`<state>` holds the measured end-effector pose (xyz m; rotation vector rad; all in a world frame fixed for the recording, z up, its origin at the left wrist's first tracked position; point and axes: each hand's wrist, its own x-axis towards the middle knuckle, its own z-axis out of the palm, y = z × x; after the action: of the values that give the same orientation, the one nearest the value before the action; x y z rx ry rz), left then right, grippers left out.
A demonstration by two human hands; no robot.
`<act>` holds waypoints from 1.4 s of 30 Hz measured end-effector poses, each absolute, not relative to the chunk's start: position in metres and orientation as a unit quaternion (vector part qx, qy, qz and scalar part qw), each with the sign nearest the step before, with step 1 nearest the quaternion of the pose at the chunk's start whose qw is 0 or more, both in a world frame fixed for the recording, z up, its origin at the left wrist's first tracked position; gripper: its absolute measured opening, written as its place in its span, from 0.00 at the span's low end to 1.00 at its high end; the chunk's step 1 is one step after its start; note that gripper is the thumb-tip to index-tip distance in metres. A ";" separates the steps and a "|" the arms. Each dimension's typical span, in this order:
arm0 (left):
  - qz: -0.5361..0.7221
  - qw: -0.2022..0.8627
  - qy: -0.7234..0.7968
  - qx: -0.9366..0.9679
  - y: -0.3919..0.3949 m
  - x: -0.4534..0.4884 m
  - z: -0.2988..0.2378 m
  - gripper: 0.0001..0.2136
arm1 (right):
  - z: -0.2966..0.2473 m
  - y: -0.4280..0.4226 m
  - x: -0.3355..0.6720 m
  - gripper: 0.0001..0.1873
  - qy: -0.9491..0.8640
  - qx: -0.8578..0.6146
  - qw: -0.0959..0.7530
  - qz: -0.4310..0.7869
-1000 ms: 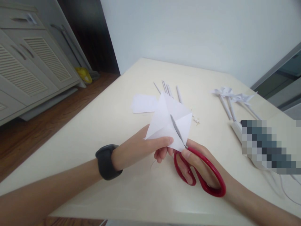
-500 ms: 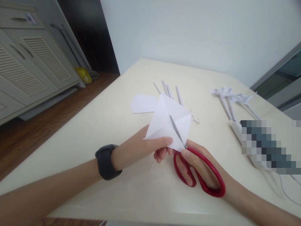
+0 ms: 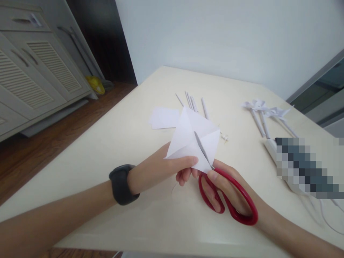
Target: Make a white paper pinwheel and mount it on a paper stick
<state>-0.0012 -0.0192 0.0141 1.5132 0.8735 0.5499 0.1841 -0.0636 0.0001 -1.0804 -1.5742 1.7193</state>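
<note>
A square of white paper [image 3: 180, 141] with diagonal creases is pinched in my left hand [image 3: 174, 166], thumb on top and fingers curled beneath. My right hand [image 3: 225, 179] grips red-handled scissors [image 3: 245, 200], with fingers through the loops. One scissor blade lies over the paper, its tip close to the middle, along the slit from the near right corner; the other blade is hidden under the sheet. Beyond my hands, a small stack of white paper [image 3: 164, 118] lies on the table. Several rolled paper sticks [image 3: 191, 101] rest just behind the held sheet.
Paper pinwheels on sticks [image 3: 260, 111] lie at the right. Nearer stands a white device with a cord [image 3: 287, 184], partly pixelated. Small scraps [image 3: 225, 137] lie right of the paper. The pale table [image 3: 129, 218] meets a white wall [image 3: 215, 39] at the back.
Almost nothing differs. The paper's right corner has shifted very slightly to the right; both hands and the scissors keep their places.
</note>
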 end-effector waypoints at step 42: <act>0.512 0.657 0.311 0.458 -0.010 -0.009 0.032 0.14 | -0.012 -0.064 0.194 0.17 -0.473 -0.359 0.328 0.735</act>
<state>-0.0088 -0.0100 0.0317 1.0374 0.7041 1.1604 0.1940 -0.0641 -0.0117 -0.9404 -1.2393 1.9232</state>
